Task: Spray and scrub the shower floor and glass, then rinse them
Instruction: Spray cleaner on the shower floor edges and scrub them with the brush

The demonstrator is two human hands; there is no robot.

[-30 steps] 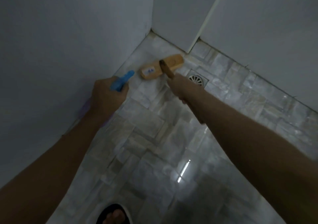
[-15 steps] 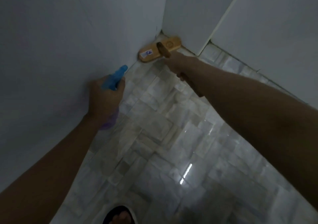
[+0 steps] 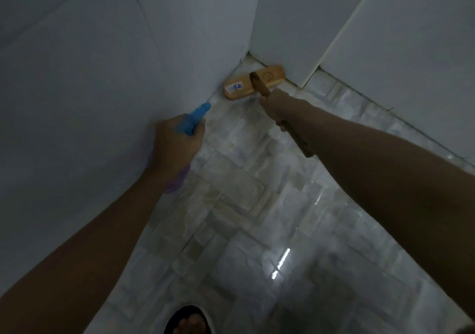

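Observation:
A wooden scrub brush (image 3: 253, 82) with a long handle lies head-down in the far corner of the wet marble-tile shower floor (image 3: 246, 205), pressed against both walls. My right hand (image 3: 279, 106) grips its handle just behind the head. My left hand (image 3: 177, 145) holds a spray bottle (image 3: 194, 120) with a blue nozzle and purple body close to the left wall, nozzle pointing toward the corner.
White wall panels (image 3: 90, 89) close in on the left and at the back, with a vertical seam (image 3: 339, 30) at the right. My foot in a dark sandal (image 3: 189, 321) stands at the bottom edge. A light glare lies on the wet tiles.
The brush head has been pushed from beside the drain into the far corner. The drain is out of sight behind my right arm. My left hand with the bottle stayed near the left wall.

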